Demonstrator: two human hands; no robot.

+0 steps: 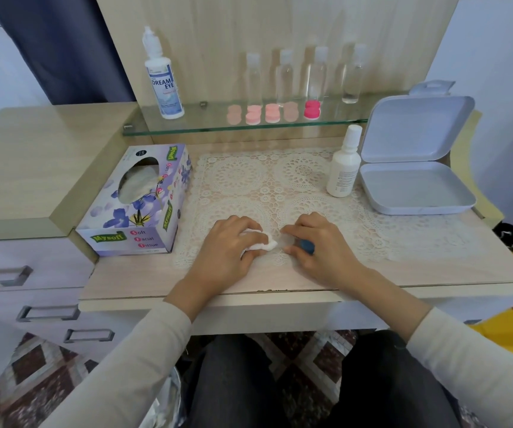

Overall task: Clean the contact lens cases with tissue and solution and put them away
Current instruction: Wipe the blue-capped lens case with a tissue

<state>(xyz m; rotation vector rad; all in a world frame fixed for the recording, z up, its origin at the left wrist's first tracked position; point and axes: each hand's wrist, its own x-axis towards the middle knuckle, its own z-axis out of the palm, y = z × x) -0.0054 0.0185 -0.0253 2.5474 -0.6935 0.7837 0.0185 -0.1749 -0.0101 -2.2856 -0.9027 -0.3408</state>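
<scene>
My left hand grips a crumpled white tissue on the lace mat. Just to its right, my right hand curls around a small blue lens case, mostly hidden under the fingers. The tissue's tip lies close to my right fingertips. Several pink lens cases and one bright pink one sit in a row on the glass shelf. A tall solution bottle stands at the shelf's left end, and a small white bottle stands on the mat.
A purple tissue box sits left of the mat. An open white hinged box rests at the right. Several clear bottles line the back of the shelf. Drawers are at lower left.
</scene>
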